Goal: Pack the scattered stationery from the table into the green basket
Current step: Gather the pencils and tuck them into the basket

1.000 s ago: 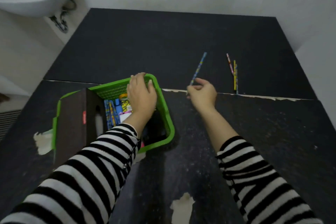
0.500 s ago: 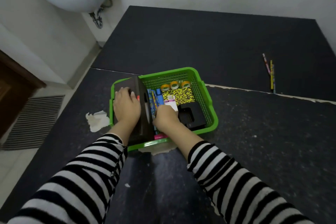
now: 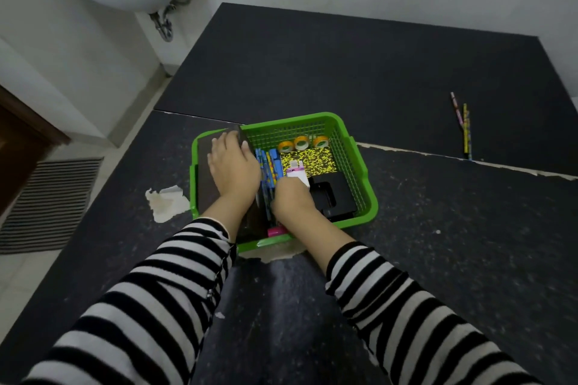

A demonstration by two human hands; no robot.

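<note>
Currently left hand (image 3: 233, 166) lies flat, fingers spread, on the dark flat board (image 3: 204, 175) at the left wall of the green plastic mesh basket (image 3: 291, 121). Right hand (image 3: 292, 198) is down among blue patterned pencils (image 3: 266, 166) inside, grip can't tell. Two loose pencils (image 3: 466, 131) lie near the black table's (image 3: 438, 259) right edge.

A green plastic mesh basket (image 3: 369, 209) sits on the black speckled table (image 3: 438, 259), left of centre. Inside, three yellow tape rolls (image 3: 301, 143) line its far wall. Two slim patterned pencils (image 3: 466, 131) lie far right.
</note>
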